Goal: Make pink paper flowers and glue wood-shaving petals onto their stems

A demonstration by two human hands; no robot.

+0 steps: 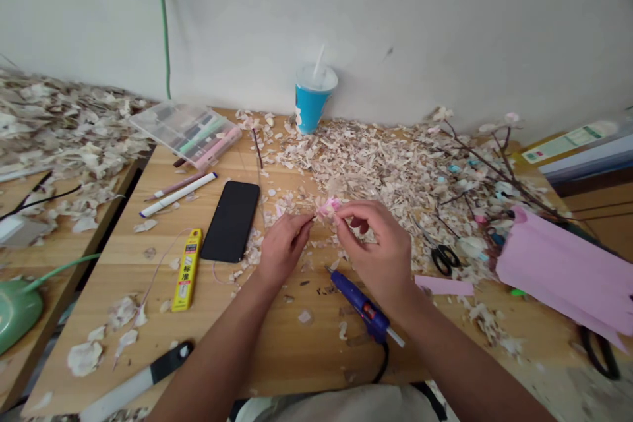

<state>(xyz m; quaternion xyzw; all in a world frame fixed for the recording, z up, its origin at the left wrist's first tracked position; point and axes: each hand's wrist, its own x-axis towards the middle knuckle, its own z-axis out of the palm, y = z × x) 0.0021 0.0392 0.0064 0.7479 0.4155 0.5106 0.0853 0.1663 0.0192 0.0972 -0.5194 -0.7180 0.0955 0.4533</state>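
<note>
A small pink flower (328, 208) with pale lower petals is held between my two hands above the middle of the table. My left hand (285, 245) is closed in a pinch around what looks like the flower's thin dark stem. From the other side, my right hand (380, 254) pinches at the edge of the petals with thumb and forefinger. Just below the hands lies a blue hot glue gun (361, 306), its nozzle pointing up and left. To the left of my left hand rests a black phone (231, 221).
Pale petal-like scraps (366, 158) heap along the wall. A blue cup (311, 105) with a straw stands behind. Black scissors (445, 258), pink paper (564, 270) and a flowering branch (504, 175) lie right. Left are a yellow box (188, 270), a marker (178, 195) and a pen case (190, 135).
</note>
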